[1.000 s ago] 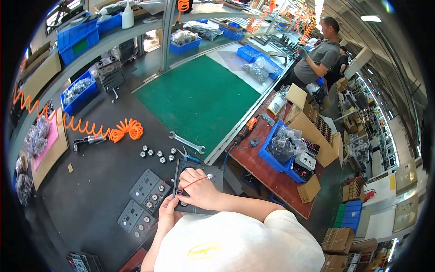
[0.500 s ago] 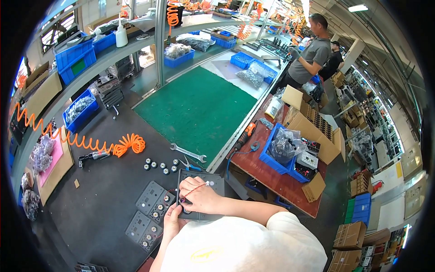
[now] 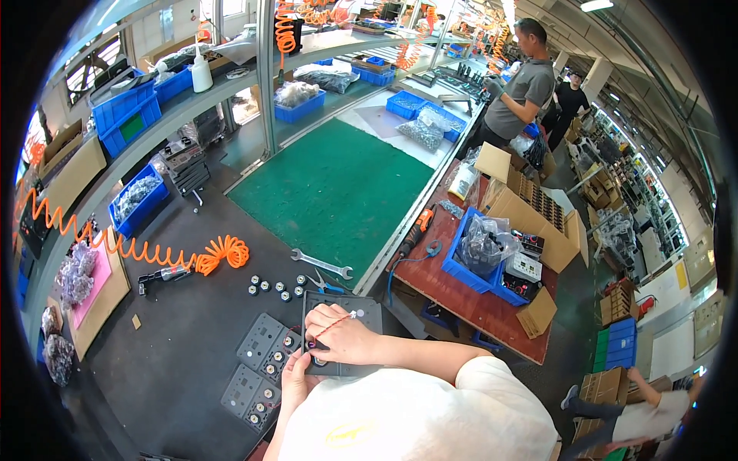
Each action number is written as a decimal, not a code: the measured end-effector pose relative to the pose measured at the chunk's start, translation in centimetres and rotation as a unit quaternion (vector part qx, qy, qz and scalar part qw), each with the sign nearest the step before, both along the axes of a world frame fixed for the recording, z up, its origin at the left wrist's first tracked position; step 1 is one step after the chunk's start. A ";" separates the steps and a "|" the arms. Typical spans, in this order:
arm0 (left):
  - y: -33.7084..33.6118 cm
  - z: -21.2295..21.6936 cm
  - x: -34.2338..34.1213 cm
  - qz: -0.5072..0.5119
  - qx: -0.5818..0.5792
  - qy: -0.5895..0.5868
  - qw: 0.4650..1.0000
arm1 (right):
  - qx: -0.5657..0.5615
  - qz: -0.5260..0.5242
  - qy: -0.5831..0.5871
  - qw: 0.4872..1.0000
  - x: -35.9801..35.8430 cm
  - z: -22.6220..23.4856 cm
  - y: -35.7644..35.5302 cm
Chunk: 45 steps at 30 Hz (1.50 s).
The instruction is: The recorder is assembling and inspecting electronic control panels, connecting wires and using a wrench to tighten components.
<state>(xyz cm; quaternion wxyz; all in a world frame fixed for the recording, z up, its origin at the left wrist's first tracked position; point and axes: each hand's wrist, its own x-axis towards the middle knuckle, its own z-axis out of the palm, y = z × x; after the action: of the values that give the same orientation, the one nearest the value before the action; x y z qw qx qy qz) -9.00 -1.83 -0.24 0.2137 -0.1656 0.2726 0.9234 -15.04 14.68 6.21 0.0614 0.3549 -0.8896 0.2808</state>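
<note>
A dark grey plastic panel (image 3: 370,313) lies tilted in front of my body. My left hand (image 3: 295,378) grips its near left edge, with the thumb on top. Over the panel, my right hand (image 3: 340,336) is closed, its fingertips bent down around a small part that they hide. A red twisted wire (image 3: 332,326) with a small white connector runs across the back of that hand. Just left are two similar dark panels (image 3: 254,342) carrying round metal fittings and red wires. Pliers with blue handles (image 3: 329,287) and several loose metal-topped fittings (image 3: 281,287) sit beyond.
An open-ended wrench (image 3: 321,263) lies near the green mat (image 3: 330,192). At left, a pneumatic driver (image 3: 165,276) hangs on an orange coiled hose (image 3: 223,255). The red side table (image 3: 430,284) holds a drill (image 3: 417,230), blue bins and cartons. Other people stand at far right and move at lower right.
My hands keep nearly the same pose on the panel. The whole view has shifted slightly. A person has come into view at the lower right, and another at the back has turned.
</note>
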 end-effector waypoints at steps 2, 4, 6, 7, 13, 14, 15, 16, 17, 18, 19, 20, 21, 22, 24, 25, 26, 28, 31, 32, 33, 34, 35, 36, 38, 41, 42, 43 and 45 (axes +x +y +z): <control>0.0 0.0 -0.2 -0.012 -0.021 -0.004 1.000 | 0.001 0.007 0.012 1.000 -0.3 0.1 0.0; 0.2 0.2 -0.1 0.003 -0.020 0.005 1.000 | 0.003 0.010 0.025 1.000 -0.4 0.0 -0.1; 0.4 0.7 0.0 0.015 -0.018 0.014 1.000 | 0.047 0.000 0.021 0.999 -0.4 -0.4 -0.4; 0.2 1.1 0.2 0.011 -0.017 0.013 1.000 | 0.061 -0.011 -0.001 0.998 -0.2 -0.3 -0.6; 0.4 1.4 0.2 0.019 -0.040 0.017 0.999 | 0.001 0.012 -0.018 1.000 -0.1 -0.1 0.0; 0.4 1.5 0.3 0.010 -0.039 0.018 0.999 | 0.017 0.017 -0.013 1.000 -0.1 0.0 0.0; 0.2 1.4 0.4 0.011 -0.047 0.018 0.999 | 0.027 0.016 -0.010 0.999 0.0 0.0 0.0; 0.1 1.1 0.5 0.009 -0.055 0.019 0.998 | 0.029 0.005 -0.009 1.000 0.1 0.0 0.0; 0.0 0.5 0.4 0.000 -0.040 0.018 0.999 | 0.040 0.001 -0.004 0.999 0.2 0.0 -0.1; -0.2 0.1 0.4 -0.012 -0.038 0.020 0.999 | 0.051 -0.004 0.000 0.999 0.3 -0.1 -0.1; -0.4 -0.3 0.4 -0.014 -0.051 0.001 0.999 | 0.042 -0.007 0.002 0.999 0.4 -0.2 -0.1; -0.6 -0.7 0.5 -0.016 -0.064 -0.018 0.998 | 0.043 -0.017 0.002 0.999 0.4 -0.3 0.0; -0.7 -1.5 0.5 -0.015 -0.078 -0.020 0.997 | 0.011 -0.009 -0.004 1.000 0.4 -0.3 0.1; -0.4 -1.0 0.6 -0.024 -0.078 -0.019 0.996 | -0.020 0.000 -0.010 1.000 0.4 -0.4 0.1; 0.1 0.3 1.0 -0.003 -0.194 -0.099 0.976 | -0.019 -0.010 0.005 1.000 0.3 -0.9 0.2; 0.7 -0.6 0.1 0.024 -0.126 -0.124 0.984 | -0.012 -0.011 0.019 1.000 0.3 -1.1 0.1; 0.5 -1.0 0.4 0.015 -0.128 -0.123 0.984 | -0.004 -0.011 0.033 0.999 0.3 -1.2 0.1; 0.0 0.4 1.3 -0.031 -0.167 -0.092 0.981 | -0.001 -0.022 0.043 0.999 0.4 -1.1 0.2; -1.1 -3.9 0.8 -0.038 -0.120 -0.119 0.985 | -0.038 0.026 0.033 0.998 0.3 -0.8 0.9; -1.1 -4.1 0.5 -0.026 -0.114 -0.152 0.981 | -0.039 0.021 0.032 0.998 0.3 -1.0 0.9; -1.1 -4.1 0.8 -0.030 -0.116 -0.152 0.981 | -0.031 0.018 0.051 0.998 0.4 -1.1 0.8; 0.0 -1.4 1.1 -0.021 -0.112 -0.135 0.984 | -0.022 0.018 0.069 0.997 0.3 -1.2 0.7; 0.6 0.1 1.3 -0.013 -0.108 -0.117 0.987 | -0.023 0.017 0.069 0.997 0.3 -1.3 0.7; 0.2 -1.3 1.2 -0.014 -0.108 -0.117 0.987 | -0.008 0.008 0.068 0.998 0.3 -1.3 0.7; -0.8 -4.3 0.6 -0.033 -0.102 -0.084 0.991 | 0.006 -0.006 0.068 0.998 0.8 -1.1 0.5; 0.2 -2.1 0.6 -0.013 -0.158 -0.058 0.986 | -0.002 -0.081 0.037 0.996 1.7 -1.0 0.2; 0.0 -2.6 0.6 -0.014 -0.158 -0.057 0.986 | 0.002 -0.089 0.061 0.994 1.9 -1.0 0.2; -0.3 -2.9 0.6 -0.026 -0.174 -0.067 0.982 | 0.007 -0.098 0.085 0.992 2.0 -1.0 0.3; -0.4 -3.2 0.6 -0.039 -0.190 -0.076 0.978 | -0.014 -0.066 0.096 0.993 1.2 -1.5 0.8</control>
<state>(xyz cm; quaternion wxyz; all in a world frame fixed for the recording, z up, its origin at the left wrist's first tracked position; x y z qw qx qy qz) -8.43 -2.24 -3.42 0.2339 -0.2619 0.4324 0.8305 -13.80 15.44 4.70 0.1698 0.3199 -0.8971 0.2532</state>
